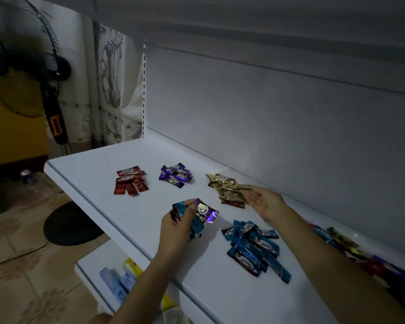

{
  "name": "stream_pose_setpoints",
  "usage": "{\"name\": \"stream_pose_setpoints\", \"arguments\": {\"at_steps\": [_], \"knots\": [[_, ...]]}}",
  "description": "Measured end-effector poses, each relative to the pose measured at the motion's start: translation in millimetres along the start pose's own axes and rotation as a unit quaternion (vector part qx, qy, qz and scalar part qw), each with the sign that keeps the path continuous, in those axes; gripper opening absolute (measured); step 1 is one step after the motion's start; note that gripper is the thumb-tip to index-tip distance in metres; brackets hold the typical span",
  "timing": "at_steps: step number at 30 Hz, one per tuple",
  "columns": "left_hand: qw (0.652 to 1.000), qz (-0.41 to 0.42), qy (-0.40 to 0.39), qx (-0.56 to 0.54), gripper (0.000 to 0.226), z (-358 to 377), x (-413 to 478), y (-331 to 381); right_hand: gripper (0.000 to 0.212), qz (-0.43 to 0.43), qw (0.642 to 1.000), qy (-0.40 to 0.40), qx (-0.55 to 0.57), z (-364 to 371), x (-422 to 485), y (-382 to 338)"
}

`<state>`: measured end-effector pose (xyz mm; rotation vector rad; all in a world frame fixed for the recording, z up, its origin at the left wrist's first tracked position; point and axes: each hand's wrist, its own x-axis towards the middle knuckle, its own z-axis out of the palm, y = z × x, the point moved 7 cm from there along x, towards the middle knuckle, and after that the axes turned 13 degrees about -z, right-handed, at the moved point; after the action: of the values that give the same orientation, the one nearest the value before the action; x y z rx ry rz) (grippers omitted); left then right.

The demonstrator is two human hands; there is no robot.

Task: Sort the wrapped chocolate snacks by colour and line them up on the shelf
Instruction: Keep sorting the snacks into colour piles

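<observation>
On the white shelf (131, 220) lie wrapped chocolate snacks in colour piles: a red pile (130, 181) at the left, a purple pile (175, 175) beside it, a gold pile (228, 188) further right, and a blue pile (253, 246) nearer me. My left hand (179, 226) is closed around a mixed bunch of snacks (198, 215), blue and purple among them, just above the shelf. My right hand (265, 202) rests palm up at the gold pile's right edge, fingers spread and touching the gold wrappers.
An unsorted heap of mixed snacks (351, 251) lies along the back wall at the right, partly behind my right forearm. A standing fan (54, 108) is left of the shelf. A lower shelf holds boxes (119, 280). A can (25, 176) stands on the floor.
</observation>
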<state>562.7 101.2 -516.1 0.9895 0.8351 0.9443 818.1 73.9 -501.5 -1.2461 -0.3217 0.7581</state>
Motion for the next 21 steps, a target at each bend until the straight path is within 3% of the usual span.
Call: {"name": "stream_pose_setpoints", "arguments": {"at_steps": [3,5,7,10,12,18,21], "knots": [[1.0,0.006,0.01,0.009,0.013,0,-1,0,0.024,-0.02,0.997,0.004,-0.069,-6,-5,-4],[1.0,0.013,0.013,0.013,0.013,2,-2,-1,0.027,-0.063,0.982,-0.01,-0.178,-7,-23,-7],[1.0,0.019,0.01,0.022,0.013,4,-4,0,0.027,-0.091,0.957,-0.116,-0.25,13,-50,-4],[0.999,0.026,0.017,0.033,0.013,3,-5,2,0.027,-0.1,0.887,-0.313,-0.326,54,-98,11],[0.999,0.032,0.021,0.029,0.014,1,-8,3,0.015,-0.127,0.864,-0.345,-0.343,67,-111,15],[0.989,0.056,0.132,0.028,0.013,-33,-6,17,0.005,-0.086,0.932,-0.245,-0.254,82,-77,19],[0.984,0.078,0.15,0.059,0.014,-44,2,25,0.009,-0.048,0.939,-0.221,-0.258,106,-49,33]]}}
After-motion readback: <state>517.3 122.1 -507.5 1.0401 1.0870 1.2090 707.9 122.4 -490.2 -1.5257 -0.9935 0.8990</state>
